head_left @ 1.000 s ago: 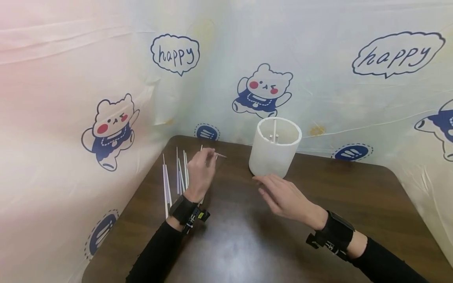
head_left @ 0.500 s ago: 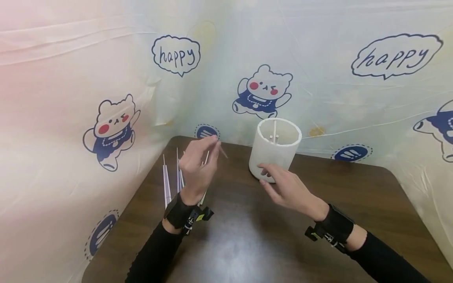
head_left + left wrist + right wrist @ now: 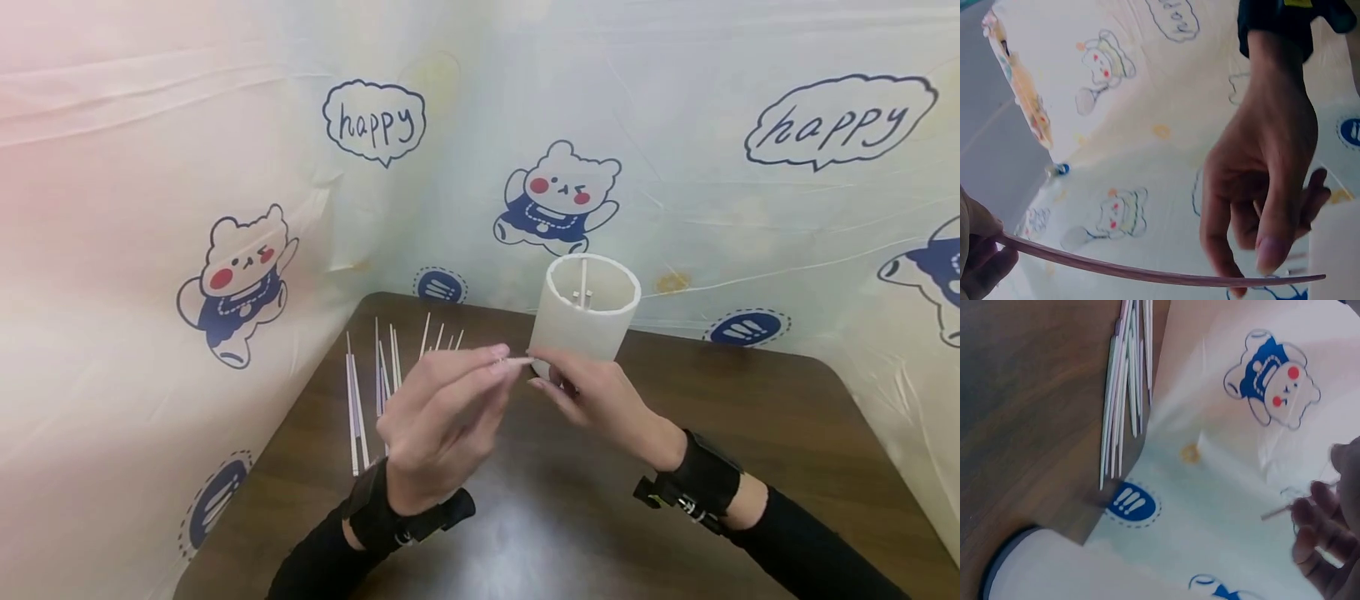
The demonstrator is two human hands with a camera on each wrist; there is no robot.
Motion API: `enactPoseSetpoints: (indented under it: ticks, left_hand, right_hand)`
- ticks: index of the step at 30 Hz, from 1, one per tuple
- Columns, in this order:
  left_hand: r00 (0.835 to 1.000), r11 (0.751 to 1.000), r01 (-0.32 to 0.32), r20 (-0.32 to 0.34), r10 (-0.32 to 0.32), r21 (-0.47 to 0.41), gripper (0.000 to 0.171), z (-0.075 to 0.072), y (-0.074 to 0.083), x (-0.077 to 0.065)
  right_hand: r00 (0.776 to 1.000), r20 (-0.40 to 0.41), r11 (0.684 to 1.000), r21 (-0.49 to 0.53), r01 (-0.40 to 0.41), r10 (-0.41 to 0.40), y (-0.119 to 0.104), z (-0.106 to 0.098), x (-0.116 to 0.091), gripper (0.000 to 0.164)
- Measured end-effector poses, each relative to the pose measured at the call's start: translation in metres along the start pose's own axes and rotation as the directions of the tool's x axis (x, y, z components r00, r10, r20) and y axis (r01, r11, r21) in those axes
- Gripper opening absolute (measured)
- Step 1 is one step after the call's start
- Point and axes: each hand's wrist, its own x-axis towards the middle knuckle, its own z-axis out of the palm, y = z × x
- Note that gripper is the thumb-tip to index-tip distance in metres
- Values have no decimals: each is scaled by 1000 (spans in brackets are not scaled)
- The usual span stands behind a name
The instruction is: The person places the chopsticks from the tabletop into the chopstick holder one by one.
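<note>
My left hand (image 3: 442, 417) is raised over the table and pinches a slim pink chopstick (image 3: 1116, 270), which tapers toward its far end. That end points right, toward my right hand (image 3: 600, 396). The right index finger and thumb are spread apart right at the chopstick's tip, without gripping it. Behind the right hand stands a white cylindrical holder (image 3: 573, 329), upright, with a divider inside; the hand covers part of its base. In the right wrist view, fingers (image 3: 1307, 544) at the right edge overlap the chopstick.
Several pastel chopsticks (image 3: 354, 417) lie in loose groups on the left side of the dark wooden table (image 3: 712, 400), partly hidden by the left hand. A printed cloth (image 3: 480, 108) with bears hangs close behind the table and along its left side.
My left hand has lifted from the lying chopsticks and come right and nearer with the pink chopstick, now level. My right hand has shifted only slightly, beside the holder.
</note>
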Motion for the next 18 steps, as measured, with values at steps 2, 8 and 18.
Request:
enactPoseSetpoints:
  ticks: [2,8,18]
  left_hand:
    - [1000,999,-23,10,23,-32,6,0,5,0]
    - [998,996,3,59,3,-90,9,-2,15,0]
    - [996,993,49,75,-41,-108,5,7,11,2]
  right_hand:
    - [999,-12,999,12,41,-40,-7,0,0,32]
    - [986,-48,987,3,158,-158,-18,2,-2,26]
    - [987,-60,987,42,152,-150,-12,-1,-3,24]
